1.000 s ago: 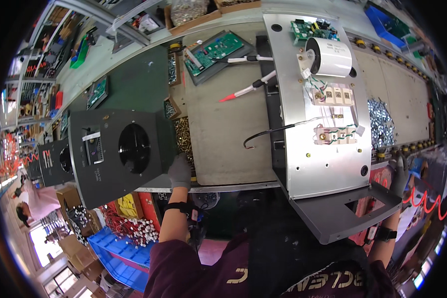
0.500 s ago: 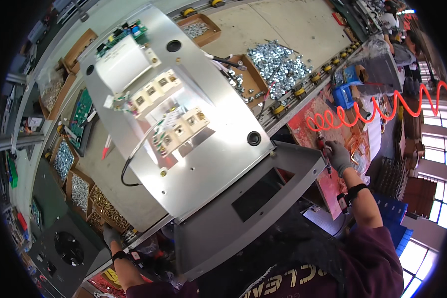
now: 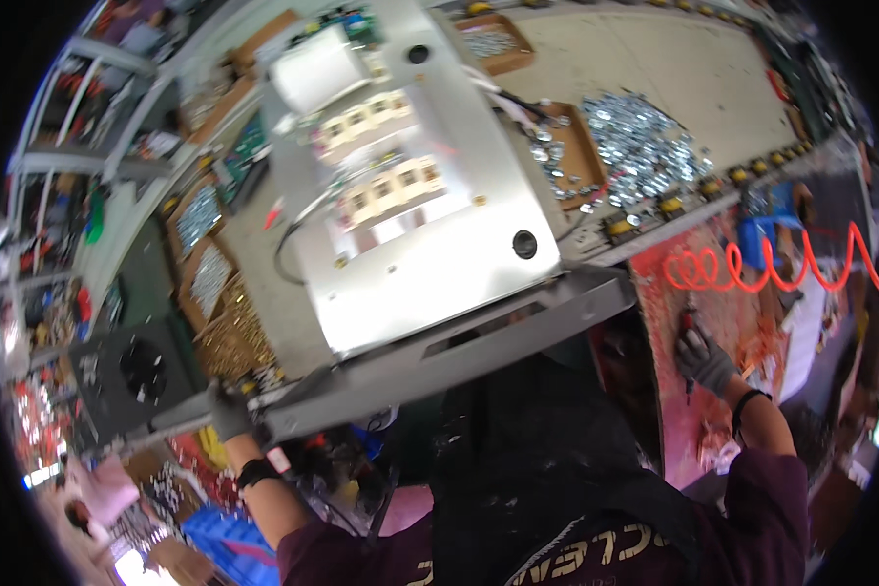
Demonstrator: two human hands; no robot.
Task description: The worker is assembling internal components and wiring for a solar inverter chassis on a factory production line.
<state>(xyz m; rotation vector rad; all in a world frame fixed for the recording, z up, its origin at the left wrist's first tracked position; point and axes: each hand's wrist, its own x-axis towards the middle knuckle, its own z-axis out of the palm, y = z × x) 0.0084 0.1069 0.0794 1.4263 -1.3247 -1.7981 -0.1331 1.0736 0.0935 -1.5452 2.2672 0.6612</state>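
My right hand (image 3: pixel 705 359), in a grey glove, is closed around a slim red and black power screwdriver (image 3: pixel 690 320) above the red-topped bench at the right. At the lower left my gloved left hand (image 3: pixel 230 410) is beside a tray of brass-coloured screws (image 3: pixel 234 337) and the left end of a dark grey sheet-metal panel (image 3: pixel 391 383); its fingers are blurred. Between my hands stands a silver metal chassis (image 3: pixel 430 298). It carries two rows of cream-coloured modules (image 3: pixel 393 190), a white rounded block (image 3: pixel 319 70) and a green circuit board (image 3: pixel 356 24).
Trays of silver screws (image 3: pixel 208 278) line the left side. Loose shiny fasteners (image 3: pixel 645 146) are heaped beside a cardboard tray (image 3: pixel 581 146). A coiled orange air hose (image 3: pixel 742 269) hangs over the red bench (image 3: pixel 669 391). A black panel with a fan (image 3: pixel 145 371) lies at far left.
The view has swung, so the chassis appears higher and further right, and the grey panel looks narrower. My left hand has come up from the screw tray's edge; my right hand still grips the screwdriver.
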